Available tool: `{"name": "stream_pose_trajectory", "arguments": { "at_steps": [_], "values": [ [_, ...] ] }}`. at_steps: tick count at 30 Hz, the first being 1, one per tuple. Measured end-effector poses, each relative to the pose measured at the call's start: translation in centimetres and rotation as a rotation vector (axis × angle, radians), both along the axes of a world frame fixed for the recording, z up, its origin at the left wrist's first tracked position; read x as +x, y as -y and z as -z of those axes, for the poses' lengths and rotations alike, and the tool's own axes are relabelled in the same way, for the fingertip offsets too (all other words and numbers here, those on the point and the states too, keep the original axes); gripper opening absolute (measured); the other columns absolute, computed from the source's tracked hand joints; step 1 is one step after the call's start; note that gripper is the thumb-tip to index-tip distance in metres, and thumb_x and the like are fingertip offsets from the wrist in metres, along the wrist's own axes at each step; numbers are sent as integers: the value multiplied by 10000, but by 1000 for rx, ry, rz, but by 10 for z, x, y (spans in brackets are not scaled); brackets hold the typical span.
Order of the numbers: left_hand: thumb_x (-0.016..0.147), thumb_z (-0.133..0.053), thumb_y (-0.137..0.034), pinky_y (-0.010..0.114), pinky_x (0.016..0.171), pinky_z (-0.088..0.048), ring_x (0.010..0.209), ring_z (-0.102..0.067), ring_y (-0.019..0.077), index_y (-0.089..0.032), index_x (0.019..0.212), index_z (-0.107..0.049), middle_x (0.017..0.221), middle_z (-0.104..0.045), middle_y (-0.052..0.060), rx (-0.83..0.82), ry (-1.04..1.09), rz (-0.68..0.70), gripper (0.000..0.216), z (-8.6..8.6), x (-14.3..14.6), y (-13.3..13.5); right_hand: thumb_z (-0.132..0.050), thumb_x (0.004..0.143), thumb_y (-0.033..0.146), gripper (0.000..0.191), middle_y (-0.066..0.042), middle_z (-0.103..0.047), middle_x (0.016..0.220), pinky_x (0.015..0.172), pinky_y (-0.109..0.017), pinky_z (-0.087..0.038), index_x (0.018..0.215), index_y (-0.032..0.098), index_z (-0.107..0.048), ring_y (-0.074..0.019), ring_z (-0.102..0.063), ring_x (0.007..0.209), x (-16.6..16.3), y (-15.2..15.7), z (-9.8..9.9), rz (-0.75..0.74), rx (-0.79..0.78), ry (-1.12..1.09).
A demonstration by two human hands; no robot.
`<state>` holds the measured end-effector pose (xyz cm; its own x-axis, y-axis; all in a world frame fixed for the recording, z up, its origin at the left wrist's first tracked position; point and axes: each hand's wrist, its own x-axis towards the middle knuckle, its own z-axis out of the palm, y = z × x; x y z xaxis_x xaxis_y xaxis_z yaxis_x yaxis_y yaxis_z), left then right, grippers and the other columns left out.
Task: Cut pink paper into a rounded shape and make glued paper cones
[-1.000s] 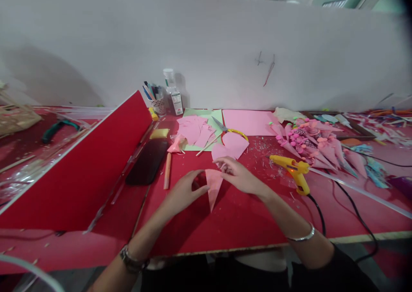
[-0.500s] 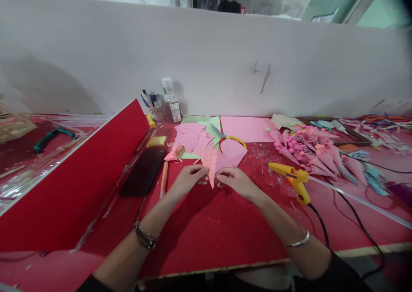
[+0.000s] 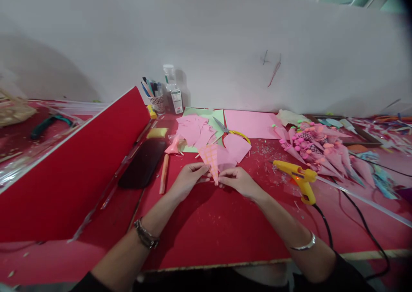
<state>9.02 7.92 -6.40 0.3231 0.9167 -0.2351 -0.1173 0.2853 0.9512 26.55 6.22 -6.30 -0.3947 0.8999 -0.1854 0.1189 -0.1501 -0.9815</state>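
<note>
My left hand (image 3: 188,178) and my right hand (image 3: 236,179) meet over the red table (image 3: 225,223), both pinched on the lower tip of a pink paper cone piece with a grid pattern (image 3: 210,158). The piece stands tilted up from the table between the fingertips. Just behind it lie loose pink paper cut-outs (image 3: 236,147) and a heap of pink paper scraps (image 3: 193,131). A yellow glue gun (image 3: 298,174) rests to the right of my right hand, its black cord running off the table's front edge.
Scissors with yellow handles (image 3: 230,131) lie on green and pink sheets at the back. A pile of finished pink cones (image 3: 317,148) sits right. A black phone (image 3: 141,163), an orange stick (image 3: 164,171), a pen cup (image 3: 156,98), a bottle (image 3: 174,92) and a red board (image 3: 80,167) stand left.
The pink piece was lifted off the table and turned over, now showing its gridded side. Both hands moved away from me and closed on its tip.
</note>
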Motion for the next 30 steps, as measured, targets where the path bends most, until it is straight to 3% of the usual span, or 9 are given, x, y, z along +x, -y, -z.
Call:
{"name": "stream_pose_trajectory", "arguments": {
  "at_steps": [10, 17, 30],
  "values": [
    [671, -623, -418, 235, 625, -489, 670, -574, 109, -150, 744, -620, 713, -623, 20, 36, -78, 29, 278, 4, -1, 1, -619, 668, 383, 239, -4, -587, 561, 439, -192, -339, 644, 145, -619, -80, -498, 497, -2, 1, 5, 38, 37, -16],
    [709, -596, -321, 214, 566, -433, 576, -503, 79, -155, 750, -622, 659, -579, -23, 186, -200, 98, 174, -3, -1, 3, -597, 680, 318, 176, 21, -556, 549, 426, -187, -323, 623, 153, -568, -66, -464, 461, 0, -1, 5, 49, 82, -10],
    [722, -579, -311, 223, 568, -381, 540, -469, 84, -147, 695, -610, 615, -564, -22, 375, -331, 272, 169, -6, -7, 1, -573, 720, 299, 170, 17, -551, 577, 506, -204, -369, 637, 151, -568, -77, -470, 518, 1, 1, 7, -18, 211, 21]
  ]
}}
